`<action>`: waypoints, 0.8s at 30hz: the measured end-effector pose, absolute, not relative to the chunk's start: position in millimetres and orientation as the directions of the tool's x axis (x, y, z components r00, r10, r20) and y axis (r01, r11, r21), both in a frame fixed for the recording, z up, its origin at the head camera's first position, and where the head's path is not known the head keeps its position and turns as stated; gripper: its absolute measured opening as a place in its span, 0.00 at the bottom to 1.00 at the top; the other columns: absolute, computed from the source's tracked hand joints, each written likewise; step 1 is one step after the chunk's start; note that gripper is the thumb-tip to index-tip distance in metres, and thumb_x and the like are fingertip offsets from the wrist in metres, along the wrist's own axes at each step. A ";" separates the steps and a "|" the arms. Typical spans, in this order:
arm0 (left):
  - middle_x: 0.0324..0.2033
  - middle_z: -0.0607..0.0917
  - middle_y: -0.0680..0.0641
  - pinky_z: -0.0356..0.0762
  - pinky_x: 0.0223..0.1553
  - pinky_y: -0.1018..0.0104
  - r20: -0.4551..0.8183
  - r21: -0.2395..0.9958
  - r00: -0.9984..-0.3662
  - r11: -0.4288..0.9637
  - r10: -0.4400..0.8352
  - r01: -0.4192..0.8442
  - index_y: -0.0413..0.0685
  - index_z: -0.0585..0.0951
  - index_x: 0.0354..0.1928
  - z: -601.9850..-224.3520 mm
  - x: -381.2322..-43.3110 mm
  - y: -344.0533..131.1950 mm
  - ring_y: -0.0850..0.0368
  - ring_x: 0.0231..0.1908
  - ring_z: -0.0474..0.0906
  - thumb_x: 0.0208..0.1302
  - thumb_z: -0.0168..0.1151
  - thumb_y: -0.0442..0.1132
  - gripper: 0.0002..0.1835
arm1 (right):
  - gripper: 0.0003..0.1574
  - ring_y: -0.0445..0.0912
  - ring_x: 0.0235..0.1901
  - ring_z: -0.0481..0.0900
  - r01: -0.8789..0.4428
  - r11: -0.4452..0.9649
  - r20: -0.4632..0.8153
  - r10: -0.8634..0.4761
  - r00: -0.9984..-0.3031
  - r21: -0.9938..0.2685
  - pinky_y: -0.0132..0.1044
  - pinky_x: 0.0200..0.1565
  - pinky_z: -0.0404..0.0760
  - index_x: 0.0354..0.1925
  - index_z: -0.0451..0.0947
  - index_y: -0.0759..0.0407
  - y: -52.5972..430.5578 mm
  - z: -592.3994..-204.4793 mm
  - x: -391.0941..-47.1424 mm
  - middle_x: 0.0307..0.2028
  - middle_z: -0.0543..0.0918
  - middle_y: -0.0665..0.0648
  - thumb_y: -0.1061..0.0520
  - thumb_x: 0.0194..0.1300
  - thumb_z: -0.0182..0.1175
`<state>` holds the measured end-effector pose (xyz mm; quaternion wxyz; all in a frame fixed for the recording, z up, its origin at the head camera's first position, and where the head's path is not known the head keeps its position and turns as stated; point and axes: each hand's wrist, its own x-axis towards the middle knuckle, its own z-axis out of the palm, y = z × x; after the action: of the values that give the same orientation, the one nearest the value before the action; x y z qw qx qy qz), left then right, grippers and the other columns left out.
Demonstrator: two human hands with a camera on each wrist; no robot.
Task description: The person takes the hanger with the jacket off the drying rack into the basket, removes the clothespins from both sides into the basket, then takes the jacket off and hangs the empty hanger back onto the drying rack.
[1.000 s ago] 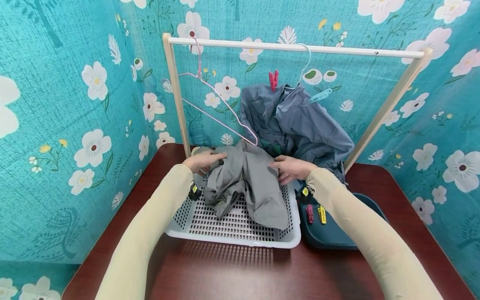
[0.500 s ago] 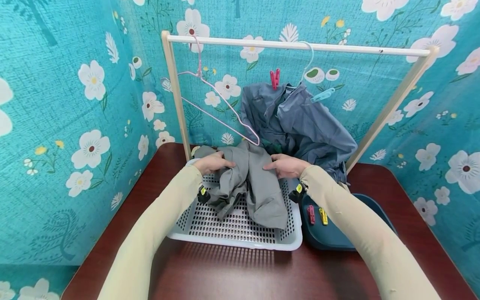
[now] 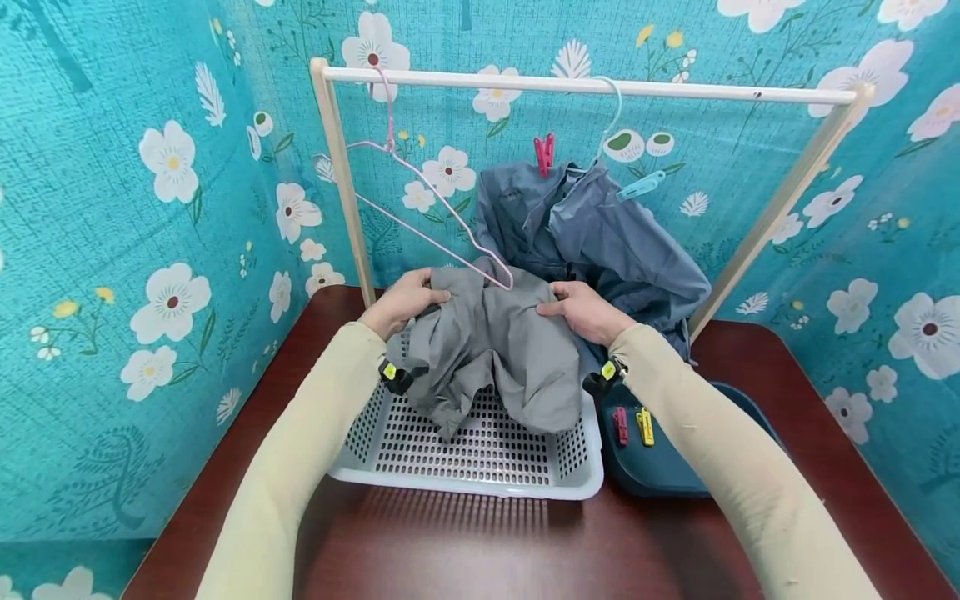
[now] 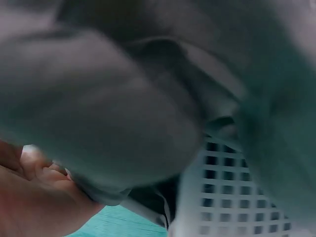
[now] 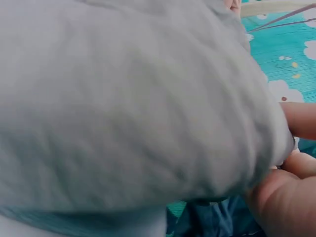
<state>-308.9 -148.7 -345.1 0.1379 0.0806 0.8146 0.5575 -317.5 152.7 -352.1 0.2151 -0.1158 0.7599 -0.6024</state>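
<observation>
A grey garment (image 3: 480,325), with two parts hanging like legs, is spread between both hands over the basket (image 3: 465,483). My left hand (image 3: 402,304) grips its upper left edge, thumb on top. At the upper right edge my right hand (image 3: 588,310) pinches the cloth between thumb and fingers. In the left wrist view folds of the garment (image 4: 98,108) fill most of the frame, the basket's lattice wall (image 4: 237,192) beside them. The right wrist view shows the stretched cloth (image 5: 148,108) with fingers (image 5: 302,118) at its edge.
A pink hanger (image 3: 427,171) hangs from the rack's rail (image 3: 495,81), its lower corner overlapping the garment. Right of it hangs a blue-grey shirt (image 3: 585,225) with a red clip (image 3: 543,154) and blue clip (image 3: 641,185). A dark tray (image 3: 667,467) holds two clothes pegs (image 3: 645,427).
Both hands have taken hold of the grey garment's upper edges. They have moved apart and slightly up, spreading and lifting the cloth. Its lower ends have risen in the basket.
</observation>
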 end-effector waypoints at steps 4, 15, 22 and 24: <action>0.50 0.73 0.41 0.66 0.50 0.57 -0.111 0.951 -0.960 0.309 0.257 -0.027 0.40 0.70 0.52 -333.5 -307.2 -151.5 0.49 0.49 0.69 0.70 0.53 0.35 0.11 | 0.17 0.48 0.39 0.78 0.068 0.218 -0.153 -0.404 -0.902 -0.974 0.47 0.46 0.76 0.53 0.69 0.70 154.6 -344.9 -318.0 0.43 0.77 0.60 0.64 0.68 0.55; 0.50 0.72 0.42 0.66 0.50 0.58 -0.103 0.972 -0.963 0.231 0.250 -0.044 0.40 0.69 0.53 -325.7 -296.6 -158.3 0.50 0.48 0.69 0.70 0.52 0.34 0.13 | 0.09 0.46 0.34 0.80 -0.034 0.188 -0.035 -0.353 -0.935 -0.982 0.40 0.38 0.79 0.43 0.74 0.63 151.9 -331.5 -307.2 0.35 0.81 0.52 0.63 0.64 0.60; 0.54 0.71 0.41 0.65 0.50 0.55 -0.129 0.943 -0.932 0.332 0.340 -0.009 0.41 0.70 0.55 -329.2 -278.8 -161.5 0.49 0.51 0.67 0.69 0.52 0.35 0.15 | 0.09 0.47 0.29 0.76 -0.132 0.309 -0.001 -0.396 -0.918 -0.942 0.41 0.33 0.76 0.34 0.73 0.62 151.0 -328.6 -290.8 0.29 0.76 0.54 0.58 0.65 0.61; 0.50 0.72 0.41 0.65 0.45 0.57 -0.165 0.899 -0.912 0.438 0.376 0.018 0.41 0.72 0.50 -336.0 -274.6 -160.0 0.49 0.46 0.68 0.69 0.53 0.36 0.11 | 0.12 0.48 0.26 0.73 -0.178 0.383 -0.015 -0.451 -0.892 -0.906 0.41 0.33 0.73 0.30 0.69 0.60 148.6 -332.4 -284.1 0.26 0.71 0.54 0.56 0.67 0.58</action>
<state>-274.6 -160.0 -336.0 0.1735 0.1188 0.8301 0.5164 -284.1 148.6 -332.4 0.1308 -0.1916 0.8211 -0.5214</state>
